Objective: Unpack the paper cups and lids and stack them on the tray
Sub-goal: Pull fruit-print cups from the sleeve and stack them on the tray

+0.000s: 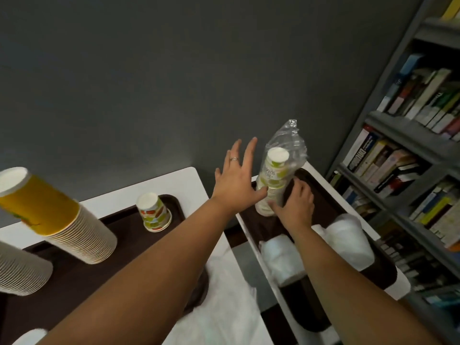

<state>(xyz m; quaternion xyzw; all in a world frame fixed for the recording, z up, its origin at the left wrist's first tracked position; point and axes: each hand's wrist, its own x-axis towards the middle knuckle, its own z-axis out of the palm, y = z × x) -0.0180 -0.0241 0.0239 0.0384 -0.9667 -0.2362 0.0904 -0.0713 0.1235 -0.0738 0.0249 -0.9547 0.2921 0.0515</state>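
Both arms reach toward one o'clock; left hand (235, 179) spreads straight fingers, right hand (296, 204) curls its fingers, gripping.

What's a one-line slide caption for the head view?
Right hand grips the plastic-wrapped cup stack on the right tray; open left hand reaches beside it.

I see a stack of paper cups (272, 180) with a matt printed skin, half inside a clear, crinkly, shiny plastic bag (290, 143). The tray (328, 202) under it is dark brown plastic, smooth with a dull shine. Two packs of lids (348, 235) look like soft, milky white plastic. On my left, a big paper cup stack (62, 217) has a smooth yellow top and ribbed cream rims. The tabletop (161, 181) is smooth and white. The wall (174, 70) is matt grey.
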